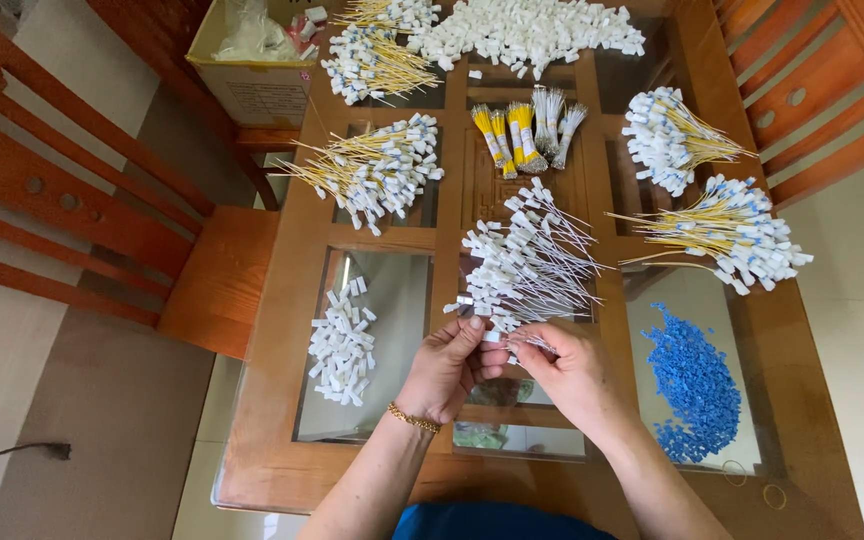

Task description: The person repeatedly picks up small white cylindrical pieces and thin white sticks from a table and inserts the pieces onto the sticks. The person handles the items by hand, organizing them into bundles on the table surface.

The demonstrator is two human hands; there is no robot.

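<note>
My left hand (449, 366), with a gold bracelet on the wrist, pinches a small white plastic block (492, 336) between thumb and fingers. My right hand (566, 368) holds a thin white wire piece (530, 343) against that block. Both hands meet just below a pile of white blocks with white wires (527, 262) in the middle of the glass-topped wooden table (282, 330).
Loose white blocks (341, 345) lie to the left, a heap of small blue pieces (693, 385) to the right. Bundles with yellow wires (377, 165) (727, 230) and a big pile of white blocks (527, 32) sit farther back. A cardboard box (252, 70) stands on a wooden chair (102, 210).
</note>
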